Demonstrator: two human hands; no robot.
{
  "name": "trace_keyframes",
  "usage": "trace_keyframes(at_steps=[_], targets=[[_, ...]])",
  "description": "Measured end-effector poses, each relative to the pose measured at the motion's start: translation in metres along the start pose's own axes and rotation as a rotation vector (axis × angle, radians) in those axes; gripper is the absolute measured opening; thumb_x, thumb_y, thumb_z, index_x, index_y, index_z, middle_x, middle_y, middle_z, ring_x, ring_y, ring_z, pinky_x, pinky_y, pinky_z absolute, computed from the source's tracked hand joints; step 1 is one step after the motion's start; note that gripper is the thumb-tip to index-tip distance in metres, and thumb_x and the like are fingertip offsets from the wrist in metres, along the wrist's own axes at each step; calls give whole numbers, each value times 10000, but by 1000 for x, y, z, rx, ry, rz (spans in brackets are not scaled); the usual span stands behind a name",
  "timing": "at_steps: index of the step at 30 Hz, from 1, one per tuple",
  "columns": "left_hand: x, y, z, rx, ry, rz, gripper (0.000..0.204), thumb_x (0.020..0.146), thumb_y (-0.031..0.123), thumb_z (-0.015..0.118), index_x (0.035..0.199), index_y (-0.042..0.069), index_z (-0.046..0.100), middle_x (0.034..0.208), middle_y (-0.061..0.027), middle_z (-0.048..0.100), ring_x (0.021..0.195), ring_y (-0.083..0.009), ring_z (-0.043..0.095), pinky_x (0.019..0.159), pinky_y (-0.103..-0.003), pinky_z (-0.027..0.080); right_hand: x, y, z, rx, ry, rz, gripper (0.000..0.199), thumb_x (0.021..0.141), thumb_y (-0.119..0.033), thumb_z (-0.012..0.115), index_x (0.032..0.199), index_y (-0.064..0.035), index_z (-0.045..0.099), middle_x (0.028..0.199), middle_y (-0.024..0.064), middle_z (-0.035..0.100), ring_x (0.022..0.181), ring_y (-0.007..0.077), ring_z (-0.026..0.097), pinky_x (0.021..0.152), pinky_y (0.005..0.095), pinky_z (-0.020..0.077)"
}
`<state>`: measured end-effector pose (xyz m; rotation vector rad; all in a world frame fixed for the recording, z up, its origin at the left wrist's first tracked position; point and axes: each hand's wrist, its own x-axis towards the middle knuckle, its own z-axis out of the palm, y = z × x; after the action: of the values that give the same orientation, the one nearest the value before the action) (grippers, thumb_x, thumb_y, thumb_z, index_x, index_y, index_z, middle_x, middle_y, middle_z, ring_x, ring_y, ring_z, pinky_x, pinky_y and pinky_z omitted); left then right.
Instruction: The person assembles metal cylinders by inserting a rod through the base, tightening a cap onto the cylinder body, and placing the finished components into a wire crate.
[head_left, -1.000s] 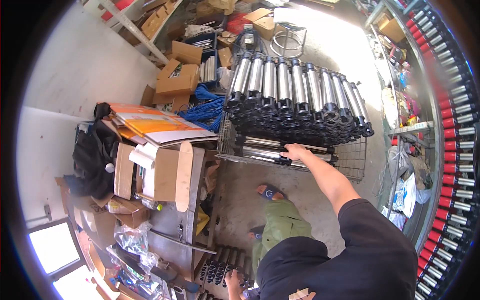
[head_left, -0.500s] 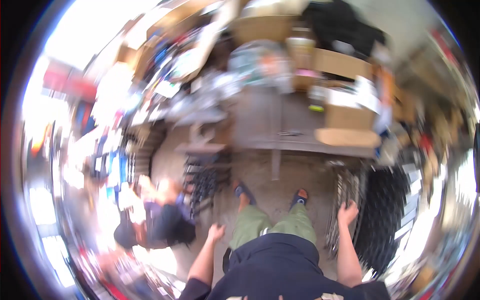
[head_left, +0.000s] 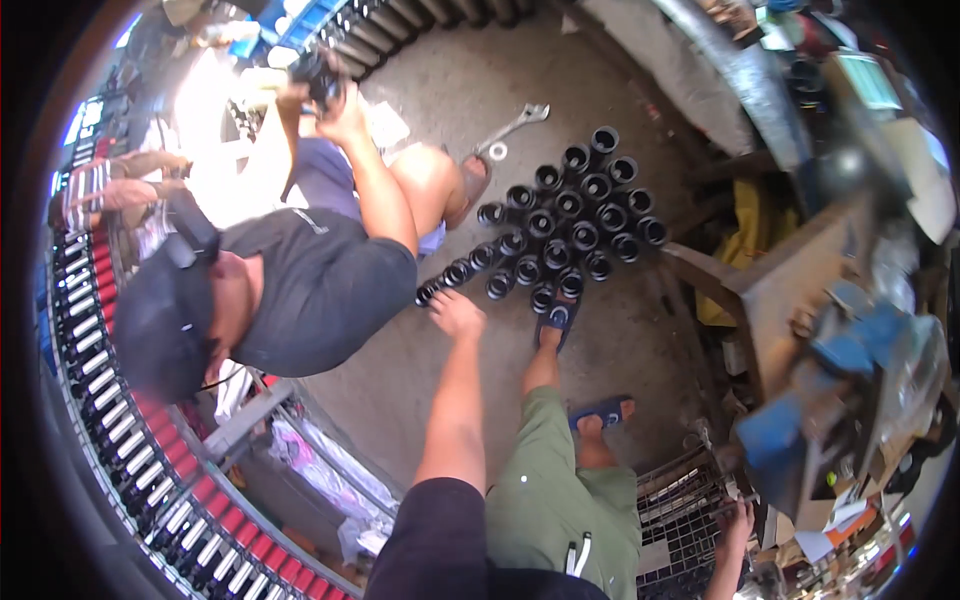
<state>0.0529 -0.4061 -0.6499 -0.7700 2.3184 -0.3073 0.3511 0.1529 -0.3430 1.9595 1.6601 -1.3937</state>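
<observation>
Many black tube-like parts [head_left: 568, 205] stand upright on the floor in a cluster, their round open ends facing up. A short row of them trails from the cluster toward the left. My left hand [head_left: 459, 314] reaches to the end of that row, its fingers partly stretched beside the endmost black part [head_left: 428, 291]; whether they touch it I cannot tell. My right hand [head_left: 738, 525] hangs low at the right, fingers apart and holding nothing I can see. It is nearest to a wire basket [head_left: 682, 500].
A co-worker in a dark cap and shirt [head_left: 320, 290] sits close on the left, holding a dark object [head_left: 318, 80]. A wrench [head_left: 515, 125] and a white ring [head_left: 498, 152] lie on the floor. A roller conveyor [head_left: 200, 500] curves along the left. A cluttered wooden bench [head_left: 800, 290] stands right.
My view has swung left, from the bench to the co-worker and the black parts. My left arm has stretched forward to the row of parts. My right hand has opened from a loose curl.
</observation>
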Motion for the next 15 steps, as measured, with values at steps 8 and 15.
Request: trace_keyframes(at_steps=[8, 15], targets=[[64, -69, 46, -201, -146, 19, 498, 749, 351, 744, 1153, 74, 652, 1113, -180, 694, 1063, -318, 675, 931, -399, 540, 25, 4, 29, 105, 109, 2, 122, 996, -223, 593, 1072, -139, 549, 660, -48, 439, 567, 101, 436, 522, 300, 399], [-141, -117, -91, -497, -219, 58, 569, 638, 486, 769, 906, -16, 754, 873, -213, 736, 816, -298, 729, 729, -415, 550, 0, 29, -34, 224, -159, 115, 217, 998, -346, 584, 943, -136, 587, 574, -76, 289, 468, 67, 273, 430, 264, 253]])
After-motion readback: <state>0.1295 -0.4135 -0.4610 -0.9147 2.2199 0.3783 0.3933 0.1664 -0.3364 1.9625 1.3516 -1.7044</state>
